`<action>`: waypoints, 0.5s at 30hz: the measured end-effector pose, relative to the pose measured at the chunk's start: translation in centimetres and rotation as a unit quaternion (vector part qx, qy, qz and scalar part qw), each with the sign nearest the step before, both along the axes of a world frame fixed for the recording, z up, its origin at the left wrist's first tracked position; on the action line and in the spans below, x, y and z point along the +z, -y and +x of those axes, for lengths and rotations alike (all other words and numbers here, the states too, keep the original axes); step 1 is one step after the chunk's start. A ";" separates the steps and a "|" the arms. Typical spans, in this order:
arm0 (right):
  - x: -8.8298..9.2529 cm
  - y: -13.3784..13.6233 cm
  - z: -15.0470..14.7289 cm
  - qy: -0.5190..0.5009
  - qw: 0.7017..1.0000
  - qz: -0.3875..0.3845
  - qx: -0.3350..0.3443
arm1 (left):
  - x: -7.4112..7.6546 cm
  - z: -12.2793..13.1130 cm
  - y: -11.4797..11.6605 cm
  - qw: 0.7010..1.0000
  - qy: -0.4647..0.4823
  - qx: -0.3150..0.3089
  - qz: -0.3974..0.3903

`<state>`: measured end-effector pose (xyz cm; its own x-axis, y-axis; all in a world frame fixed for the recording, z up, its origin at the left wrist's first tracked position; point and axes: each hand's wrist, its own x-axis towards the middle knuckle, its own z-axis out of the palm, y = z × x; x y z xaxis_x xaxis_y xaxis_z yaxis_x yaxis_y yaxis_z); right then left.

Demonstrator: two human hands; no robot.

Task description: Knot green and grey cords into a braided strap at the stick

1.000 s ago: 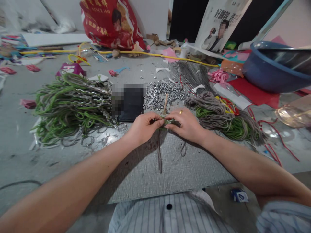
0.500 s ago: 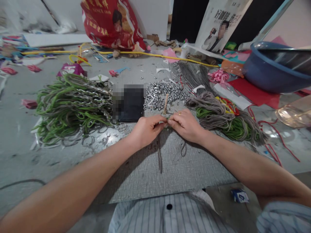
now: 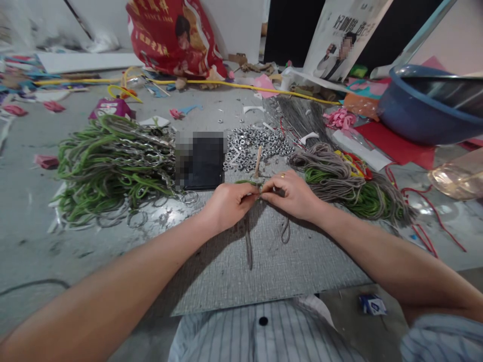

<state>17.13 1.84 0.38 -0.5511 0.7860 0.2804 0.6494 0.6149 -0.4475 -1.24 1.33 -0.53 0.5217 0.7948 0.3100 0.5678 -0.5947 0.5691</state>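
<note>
My left hand (image 3: 229, 203) and my right hand (image 3: 291, 194) meet over a grey textured board (image 3: 264, 261), fingertips pinched together on a thin green and grey cord (image 3: 249, 183). A loose grey end of the cord (image 3: 248, 246) hangs down from the hands onto the board. A small upright wooden stick (image 3: 257, 161) stands just behind the fingers. A heap of silver metal nuts (image 3: 256, 143) lies beyond it. A gold ring shows on my right hand.
A big pile of green and grey cords with metal rings (image 3: 109, 163) lies left. A dark phone (image 3: 204, 161) sits by it. More cords (image 3: 347, 183) lie right, with a blue basin (image 3: 426, 105) and a red bag (image 3: 173, 35) behind.
Both hands have shifted slightly; the right hand's fingers have closed tighter toward the left hand, and a short green loop of cord now shows above the left fingers.
</note>
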 end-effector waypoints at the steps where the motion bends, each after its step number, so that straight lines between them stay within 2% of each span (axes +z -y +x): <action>1: 0.1 -0.1 0.1 0.008 1.000 -0.004 0.002 | 0.1 -0.1 0.0 1.000 -0.002 0.000 -0.001; 8: -0.4 -0.2 0.1 0.079 0.996 -0.012 0.028 | 0.3 -0.3 0.1 0.999 -0.046 -0.005 -0.007; 15: -0.7 -0.3 0.2 0.033 0.998 -0.043 0.021 | 0.5 -0.2 0.1 0.993 -0.117 -0.016 -0.027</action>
